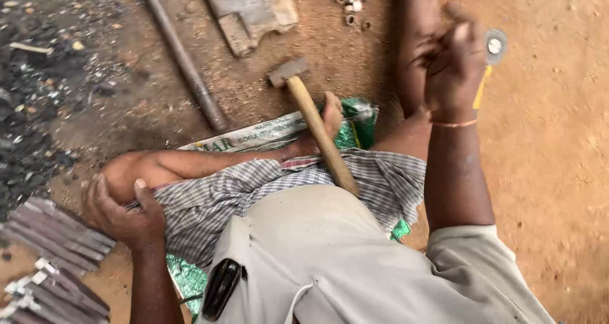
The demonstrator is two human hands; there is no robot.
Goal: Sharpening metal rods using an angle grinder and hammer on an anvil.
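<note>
I sit on the ground with my legs folded. My left hand (122,215) lies palm down over my left knee and holds nothing. My right hand (451,64) is raised by my right leg (412,38), fingers curled and blurred. Just behind it are a round grey metal disc (495,45) and a yellow strip (482,88); whether the hand holds them is unclear. A hammer (317,130) with a wooden handle rests across my checked cloth (254,194), its steel head (287,71) on the dirt near my foot (331,116).
A long metal rod (181,54) and a flat metal block (250,10) lie on the dirt ahead. Several small rings (349,3) sit at the top. Stacked metal strips (51,235) are at lower left, dark ash (32,108) at left. A green sack (358,124) lies under me.
</note>
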